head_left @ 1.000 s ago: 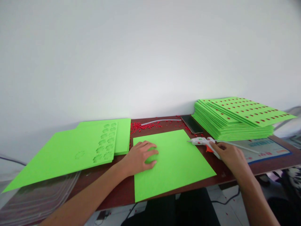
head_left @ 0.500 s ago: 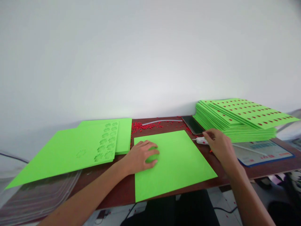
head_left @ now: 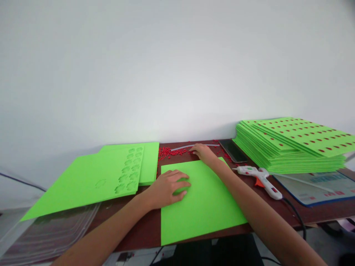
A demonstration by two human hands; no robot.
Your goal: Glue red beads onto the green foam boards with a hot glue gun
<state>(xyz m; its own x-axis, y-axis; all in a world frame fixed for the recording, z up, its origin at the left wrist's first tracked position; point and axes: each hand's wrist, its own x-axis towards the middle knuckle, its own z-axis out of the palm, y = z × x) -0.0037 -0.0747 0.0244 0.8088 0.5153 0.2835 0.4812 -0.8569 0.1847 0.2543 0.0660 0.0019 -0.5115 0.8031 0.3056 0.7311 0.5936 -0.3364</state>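
My left hand [head_left: 168,188] rests on the left half of a plain bright-green sheet [head_left: 202,207], its fingers spread flat. Across the table, my right hand [head_left: 203,152] reaches over the far edge of that sheet, fingers stretched out. Its fingertips are at the right end of a scatter of small red pieces [head_left: 165,152], beside a thin translucent stick [head_left: 183,148]. No held thing can be made out in it. My right forearm covers the sheet's right side. Right of the forearm, a white glue gun [head_left: 249,170] with an orange trigger lies on the table.
Green sheets with flower-shaped cutouts [head_left: 83,177] lie at left, over another green stack [head_left: 151,159]. At right rises a tall stack of green sheets with red dots [head_left: 277,159]. A phone [head_left: 233,150], a blue-edged board [head_left: 307,190] and the gun's black cord [head_left: 298,214] are nearby.
My right hand has left the glue gun and moved left and forward to the red pieces. The gun now lies in full view. My left hand stays on the sheet.
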